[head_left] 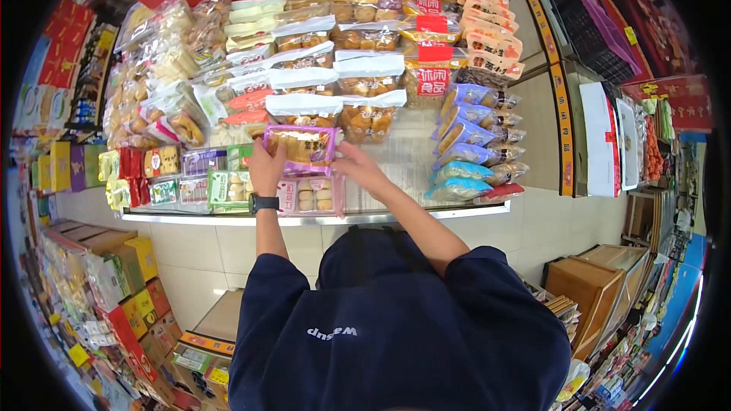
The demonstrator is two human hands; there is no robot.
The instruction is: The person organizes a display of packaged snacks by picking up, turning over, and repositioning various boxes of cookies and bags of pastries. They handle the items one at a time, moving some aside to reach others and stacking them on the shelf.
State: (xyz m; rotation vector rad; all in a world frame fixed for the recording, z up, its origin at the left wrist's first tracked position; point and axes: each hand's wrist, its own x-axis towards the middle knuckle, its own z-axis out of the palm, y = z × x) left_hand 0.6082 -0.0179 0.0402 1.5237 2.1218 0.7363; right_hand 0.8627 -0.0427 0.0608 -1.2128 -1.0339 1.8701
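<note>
My left hand [268,169], with a dark watch on the wrist, grips the left end of a purple-edged snack package [303,148]. Its clear window shows brown, baked-looking pieces. At the package's right edge, my right hand [358,167] has its fingers closed on it. Just below lies a pink-edged pack of round pastries [314,196], partly covered by the purple one. A green-edged pastry pack [228,189] sits left of my left wrist. Behind the held package stand clear pouches with white tops, one of them a pouch of round brown pastries [368,121].
A metal edge [381,215] runs along the table's front. Blue-purple snack bags [466,133] line the right side, and several bagged snacks [173,118] pile up at left. Boxed goods [137,308] and a wooden cabinet [582,293] flank me on the floor.
</note>
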